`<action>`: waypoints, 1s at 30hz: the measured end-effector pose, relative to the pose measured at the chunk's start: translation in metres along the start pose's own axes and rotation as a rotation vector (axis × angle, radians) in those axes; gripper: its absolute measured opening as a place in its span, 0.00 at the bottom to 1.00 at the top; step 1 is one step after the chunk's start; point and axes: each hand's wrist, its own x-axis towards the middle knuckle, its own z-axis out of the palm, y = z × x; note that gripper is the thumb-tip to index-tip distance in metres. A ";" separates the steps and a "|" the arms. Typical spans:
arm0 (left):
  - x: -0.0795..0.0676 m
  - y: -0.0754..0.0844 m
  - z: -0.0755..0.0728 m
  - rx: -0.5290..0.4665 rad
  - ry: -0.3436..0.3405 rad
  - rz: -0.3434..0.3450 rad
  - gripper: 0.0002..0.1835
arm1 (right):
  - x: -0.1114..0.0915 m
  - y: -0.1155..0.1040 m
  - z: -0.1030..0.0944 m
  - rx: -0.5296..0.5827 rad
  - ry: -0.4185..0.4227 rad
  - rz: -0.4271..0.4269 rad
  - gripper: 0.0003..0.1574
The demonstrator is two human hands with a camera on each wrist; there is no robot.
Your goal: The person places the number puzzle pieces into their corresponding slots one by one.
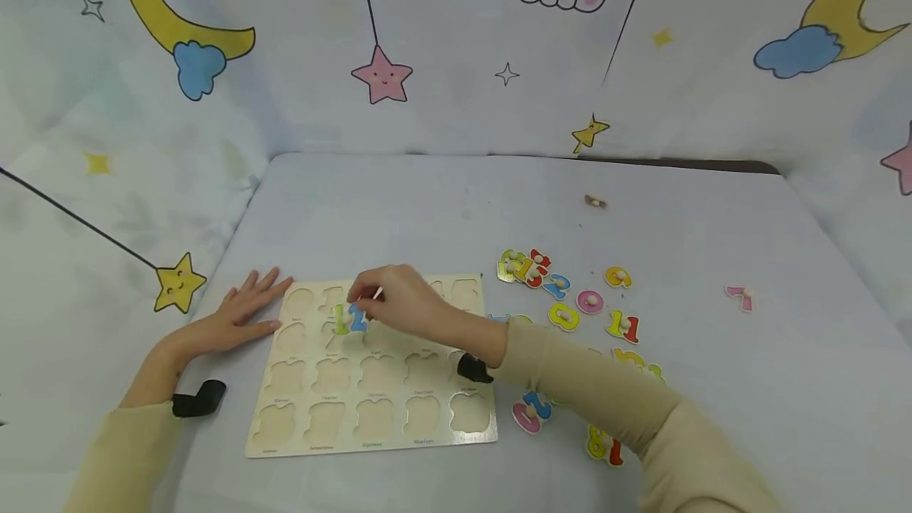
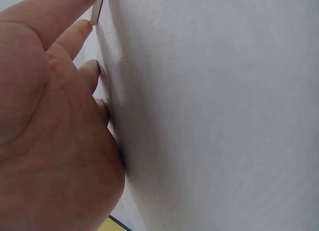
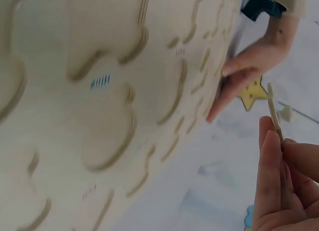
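In the head view my right hand (image 1: 399,301) pinches a number 12 puzzle piece (image 1: 350,319), its 1 green and its 2 blue, above the upper left part of a pale wooden puzzle board (image 1: 324,448). The right wrist view catches this piece (image 3: 274,109) edge-on between thumb and fingers, its small knob sticking out. My left hand (image 1: 238,315) lies on the table with fingers spread, fingertips at the board's left edge. From the left wrist, this hand (image 2: 55,126) shows its palm side, and a sliver of board edge (image 2: 97,9) appears by the fingers.
Right of the board lie several number pieces, among them an 11 (image 1: 623,326), a pink 0 (image 1: 590,302) and an 18 (image 1: 604,446). A pink 7 (image 1: 741,297) sits farther right. One small piece (image 1: 594,201) lies near the back. The right sleeve (image 1: 591,378) covers some pieces.
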 end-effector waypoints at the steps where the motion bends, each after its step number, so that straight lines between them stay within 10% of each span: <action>1: -0.001 0.000 -0.001 0.003 0.002 -0.005 0.38 | 0.003 -0.001 0.008 -0.036 -0.026 -0.009 0.06; 11: -0.004 -0.001 0.001 -0.012 0.001 -0.004 0.38 | 0.006 -0.004 0.054 -0.155 -0.177 0.029 0.08; 30: -0.001 0.002 -0.004 -0.017 0.000 -0.011 0.38 | -0.001 -0.002 0.069 -0.243 -0.188 0.037 0.05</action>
